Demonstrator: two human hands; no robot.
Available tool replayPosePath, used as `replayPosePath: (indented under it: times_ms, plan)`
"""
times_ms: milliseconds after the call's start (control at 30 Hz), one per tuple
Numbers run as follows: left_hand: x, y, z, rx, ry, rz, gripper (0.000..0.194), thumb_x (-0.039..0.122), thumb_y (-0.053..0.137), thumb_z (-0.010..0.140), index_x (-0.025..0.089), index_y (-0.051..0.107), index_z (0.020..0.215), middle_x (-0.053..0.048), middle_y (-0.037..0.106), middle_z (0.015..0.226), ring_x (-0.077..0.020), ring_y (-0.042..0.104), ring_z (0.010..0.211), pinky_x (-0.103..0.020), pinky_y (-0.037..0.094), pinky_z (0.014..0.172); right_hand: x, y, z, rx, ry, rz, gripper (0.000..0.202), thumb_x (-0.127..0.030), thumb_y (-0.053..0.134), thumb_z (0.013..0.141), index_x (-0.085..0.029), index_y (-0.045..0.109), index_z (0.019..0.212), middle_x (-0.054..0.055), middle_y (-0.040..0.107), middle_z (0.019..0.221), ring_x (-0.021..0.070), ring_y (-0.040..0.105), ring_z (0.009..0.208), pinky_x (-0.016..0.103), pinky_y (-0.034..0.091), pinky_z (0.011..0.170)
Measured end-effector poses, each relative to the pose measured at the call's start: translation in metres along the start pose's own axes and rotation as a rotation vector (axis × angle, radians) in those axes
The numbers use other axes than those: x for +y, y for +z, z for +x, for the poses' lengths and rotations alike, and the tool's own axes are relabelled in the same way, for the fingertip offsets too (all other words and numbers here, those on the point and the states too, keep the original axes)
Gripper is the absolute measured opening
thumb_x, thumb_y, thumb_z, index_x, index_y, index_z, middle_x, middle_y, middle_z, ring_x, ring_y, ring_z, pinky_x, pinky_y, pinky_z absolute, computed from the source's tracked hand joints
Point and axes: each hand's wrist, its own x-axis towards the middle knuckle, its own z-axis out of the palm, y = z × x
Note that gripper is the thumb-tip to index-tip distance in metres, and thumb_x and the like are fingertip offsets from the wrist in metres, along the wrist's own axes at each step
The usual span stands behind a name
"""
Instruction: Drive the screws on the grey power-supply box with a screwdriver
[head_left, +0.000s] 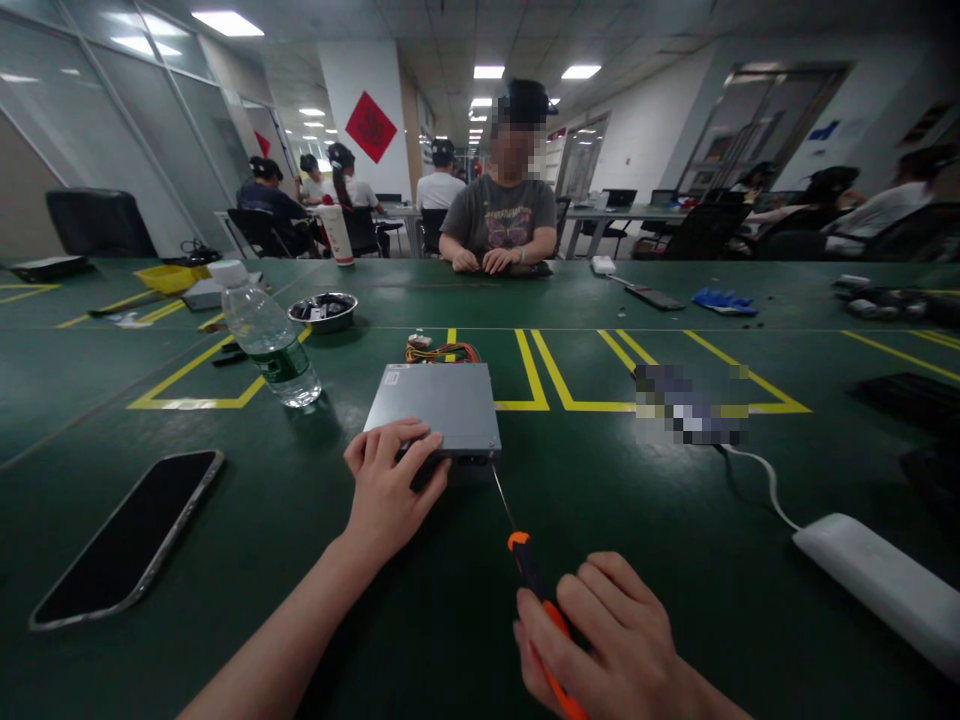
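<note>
A grey metal box (439,400) with coloured wires (442,352) at its far side lies flat on the green table (420,640). My left hand (394,490) rests on its near left corner, fingers on the top and thumb along the front face. In my right hand (600,635) is an orange and black screwdriver (527,565), fingers wrapped round its handle. Its thin shaft points away from me, and the tip is at the box's near right corner; whether it touches a screw is too small to tell.
A phone (127,540) and a water bottle (270,345) stand left, with a metal bowl (322,312) behind. To the right are a blurred device (694,405) and a white power strip (885,580). A person (499,215) sits opposite, near blue gloves (724,302).
</note>
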Motion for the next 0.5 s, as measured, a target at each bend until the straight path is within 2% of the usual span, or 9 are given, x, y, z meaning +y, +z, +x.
replayPosePath:
  times_ms: [100, 167, 267, 367, 500]
  plan:
    - [0.000, 0.000, 0.000, -0.002, -0.001, 0.001, 0.024, 0.026, 0.059, 0.077, 0.026, 0.057, 0.101, -0.006, 0.059, 0.106, -0.0245, 0.053, 0.103, -0.043, 0.029, 0.086, -0.002, -0.001, 0.000, -0.051, 0.017, 0.002, 0.014, -0.026, 0.052, 0.082, -0.016, 0.058, 0.089, -0.001, 0.054, 0.058, 0.0109, 0.048, 0.051, 0.027, 0.033, 0.050]
    - [-0.001, 0.000, -0.001, -0.002, -0.003, 0.003, 0.025, 0.026, 0.059, 0.076, 0.027, 0.057, 0.101, -0.005, 0.059, 0.106, -0.0244, 0.053, 0.103, -0.043, 0.029, 0.086, -0.002, -0.001, 0.001, -0.051, 0.045, 0.008, 0.018, -0.027, 0.050, 0.083, -0.013, 0.057, 0.092, -0.001, 0.055, 0.059, 0.0105, 0.049, 0.050, 0.027, 0.033, 0.048]
    - [0.000, 0.000, 0.000, 0.002, 0.005, 0.011, 0.024, 0.026, 0.060, 0.076, 0.027, 0.057, 0.100, -0.005, 0.059, 0.105, -0.0242, 0.054, 0.102, -0.043, 0.029, 0.086, -0.003, 0.000, 0.000, -0.023, 0.065, 0.029, 0.012, -0.017, 0.049, 0.081, -0.012, 0.055, 0.090, -0.002, 0.055, 0.058, 0.0089, 0.048, 0.049, 0.025, 0.032, 0.047]
    - [0.000, 0.000, 0.000, 0.010, 0.019, 0.017, 0.024, 0.026, 0.060, 0.076, 0.026, 0.056, 0.100, -0.005, 0.059, 0.104, -0.0238, 0.054, 0.102, -0.042, 0.030, 0.085, -0.004, 0.005, 0.001, -0.020, 0.014, 0.006, 0.010, -0.007, 0.052, 0.074, -0.016, 0.055, 0.076, -0.003, 0.050, 0.053, 0.0085, 0.045, 0.047, 0.025, 0.030, 0.048]
    - [-0.002, 0.002, 0.000, 0.025, 0.016, 0.009, 0.026, 0.025, 0.061, 0.075, 0.027, 0.057, 0.100, -0.004, 0.060, 0.103, -0.0240, 0.055, 0.101, -0.042, 0.030, 0.085, -0.007, 0.010, 0.002, -0.036, -0.029, -0.013, 0.013, -0.006, 0.051, 0.071, -0.019, 0.054, 0.069, -0.003, 0.046, 0.052, 0.0096, 0.041, 0.048, 0.026, 0.029, 0.049]
